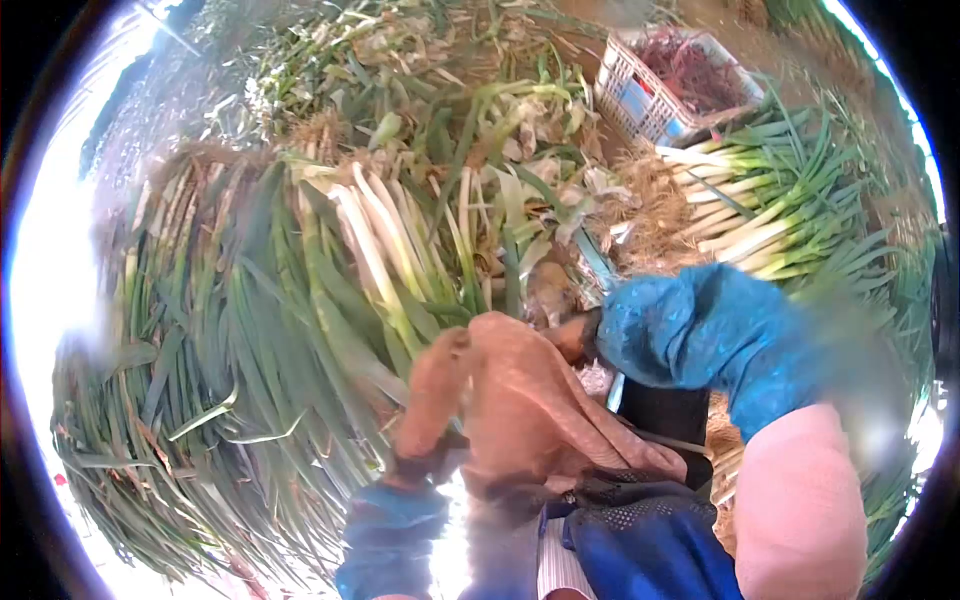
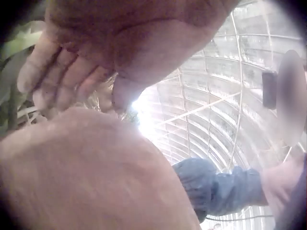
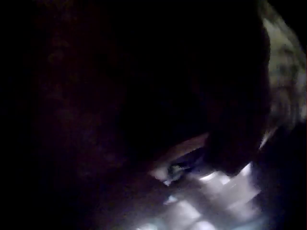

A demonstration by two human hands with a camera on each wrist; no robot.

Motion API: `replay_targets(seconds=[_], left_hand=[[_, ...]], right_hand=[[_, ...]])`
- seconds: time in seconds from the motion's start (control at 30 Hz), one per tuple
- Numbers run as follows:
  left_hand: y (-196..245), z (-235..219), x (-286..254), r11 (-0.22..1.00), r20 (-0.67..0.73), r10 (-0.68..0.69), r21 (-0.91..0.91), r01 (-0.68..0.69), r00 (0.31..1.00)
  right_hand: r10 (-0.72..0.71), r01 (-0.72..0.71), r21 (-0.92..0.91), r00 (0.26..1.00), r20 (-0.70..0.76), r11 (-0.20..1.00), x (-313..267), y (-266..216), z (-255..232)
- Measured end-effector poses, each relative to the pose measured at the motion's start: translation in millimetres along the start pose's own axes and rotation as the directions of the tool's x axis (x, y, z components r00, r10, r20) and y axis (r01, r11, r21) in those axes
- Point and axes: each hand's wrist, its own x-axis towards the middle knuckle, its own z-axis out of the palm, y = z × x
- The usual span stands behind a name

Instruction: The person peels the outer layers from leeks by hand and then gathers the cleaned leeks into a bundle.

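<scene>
In the head view my left hand is beside an orange-brown, cloth-covered knee, near the green onions lying to the left. The left wrist view shows this hand close above the rounded cloth, its fingers loosely extended with nothing seen in them. My right hand reaches down past the other side of the knee, and its fingers are mostly hidden. The right wrist view is nearly black, so I cannot tell what that hand holds. Blue sleeves cover both forearms.
A large heap of green onions fills the left side. At the right lies a bundle with white stalks, roots toward the middle. A white plastic crate holding reddish strands stands behind it. Peeled leaf scraps litter the ground at the back.
</scene>
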Motion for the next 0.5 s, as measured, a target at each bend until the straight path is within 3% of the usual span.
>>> replay_targets(seconds=[0.07,0.1,0.17,0.23,0.27,0.3,0.33,0.37,0.43,0.5], left_hand=[[12.6,4.5,-9.0,0.998,0.002,-0.021,-0.058,0.021,1.0],[14.5,6.6,-12.7,0.998,-0.003,-0.017,-0.06,0.016,1.0],[15.7,4.8,-18.9,0.998,-0.035,-0.004,-0.066,0.002,0.999],[10.0,2.5,-16.6,0.998,-0.051,0.026,-0.057,-0.029,0.998],[10.6,-0.8,-14.7,0.998,-0.057,0.022,-0.056,-0.025,0.998],[9.4,-4.2,-13.2,0.998,-0.065,0.019,-0.053,-0.023,0.998],[-6.1,-0.5,-7.8,0.996,-0.171,0.085,-0.001,-0.087,0.982],[-13.5,-2.0,-3.9,0.993,-0.229,0.088,0.094,-0.068,0.969],[-25.1,-9.5,5.6,0.962,-0.337,0.107,0.271,-0.012,0.936],[-38.7,-12.9,17.2,0.936,-0.4,0.142,0.353,0.009,0.905]], right_hand=[[0.146,-0.116,0.335,0.987,-0.067,0.935,-1.7,-11.3,17.7],[0.244,-0.156,0.535,0.965,-0.096,0.83,-5.1,-13.5,24.4],[0.464,-0.148,0.857,0.878,-0.115,0.493,-18.1,-12.0,31.5],[0.661,-0.022,0.988,0.746,-0.086,0.154,-46.8,4.2,14.9],[0.715,0.059,0.997,0.695,-0.078,0.051,-71.3,18.5,-4.4],[0.737,0.14,0.99,0.667,-0.108,0.019,-94.1,29.7,-19.7],[0.616,0.277,0.953,0.731,-0.293,0.124,-136.8,29.9,-39.0],[0.462,0.43,0.885,0.757,-0.462,0.18,-179.4,29.9,-58.4],[0.329,0.338,0.526,0.494,-0.805,0.78,-230.6,53.6,-59.5],[0.656,0.41,0.845,0.54,-0.528,0.343,-268.1,48.7,-71.6]])
